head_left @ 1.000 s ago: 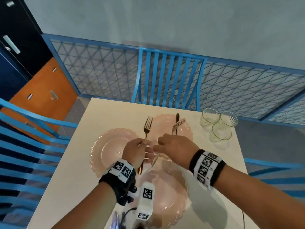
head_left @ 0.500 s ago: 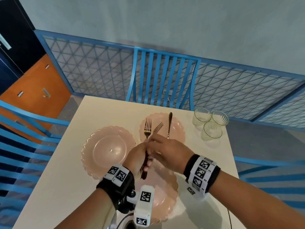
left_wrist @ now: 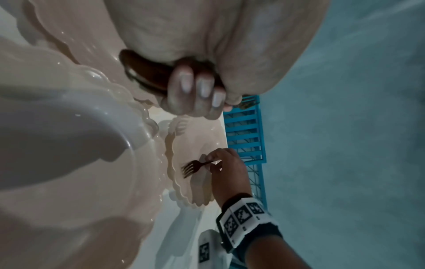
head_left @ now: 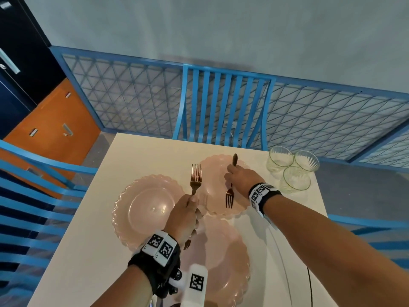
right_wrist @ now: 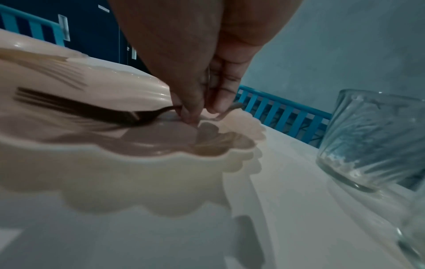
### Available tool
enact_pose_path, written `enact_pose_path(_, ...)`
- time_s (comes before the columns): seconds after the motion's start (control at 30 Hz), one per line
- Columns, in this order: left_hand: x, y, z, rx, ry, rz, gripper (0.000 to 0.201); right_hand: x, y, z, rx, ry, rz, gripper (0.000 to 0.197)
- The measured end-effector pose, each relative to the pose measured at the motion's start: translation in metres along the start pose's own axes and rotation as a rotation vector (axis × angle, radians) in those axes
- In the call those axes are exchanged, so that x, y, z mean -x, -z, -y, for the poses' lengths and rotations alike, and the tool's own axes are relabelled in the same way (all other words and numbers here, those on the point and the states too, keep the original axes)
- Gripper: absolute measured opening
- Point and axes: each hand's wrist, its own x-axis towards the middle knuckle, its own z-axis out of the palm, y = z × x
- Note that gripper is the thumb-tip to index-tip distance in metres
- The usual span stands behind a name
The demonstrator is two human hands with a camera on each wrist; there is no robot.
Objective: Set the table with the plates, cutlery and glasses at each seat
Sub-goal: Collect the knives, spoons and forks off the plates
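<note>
Three pink scalloped plates lie on the white table (head_left: pixel 143 156): a left plate (head_left: pixel 141 209), a far plate (head_left: pixel 212 187) and a near plate (head_left: pixel 223 262). My left hand (head_left: pixel 186 214) grips what look like two stacked copper forks (head_left: pixel 196 176) by the handles, tines pointing away, between the left and far plates. My right hand (head_left: pixel 240 180) is over the far plate and pinches the middle of another fork (head_left: pixel 229 199), whose tines point toward me. I cannot tell whether this fork (right_wrist: pixel 92 109) rests on the plate or is lifted. Three clear glasses (head_left: pixel 290 169) stand together at the far right corner.
A blue slatted chair (head_left: pixel 223 107) stands at the table's far side and another (head_left: pixel 33 207) at its left. A blue mesh railing (head_left: pixel 132 91) runs behind. One glass (right_wrist: pixel 372 138) stands close to the right of my right hand. A black cable (head_left: pixel 309 284) hangs at the table's right edge.
My right hand passed its fork to the left hand, then moved away to the far plate and took hold of the fork there. The left hand stays put.
</note>
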Motion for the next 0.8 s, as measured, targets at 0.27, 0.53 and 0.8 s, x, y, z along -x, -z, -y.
enact_pose_path(0.27,-0.013,0.008,0.0,-0.027,-0.126,-0.171,0.033,0.01,0.026,-0.007,-0.208,-0.087,-0.15,0.017)
enact_pose_path(0.53,0.011,-0.01,-0.017,0.199,-0.055,-0.089,0.033,0.081,0.063,0.071,-1.493,-0.409,-0.283,0.005)
enact_pose_path(0.8,0.065,-0.03,-0.002,0.182,-0.005,0.02,0.032,0.12,0.064,0.106,-1.527,-0.456,-0.238,0.008)
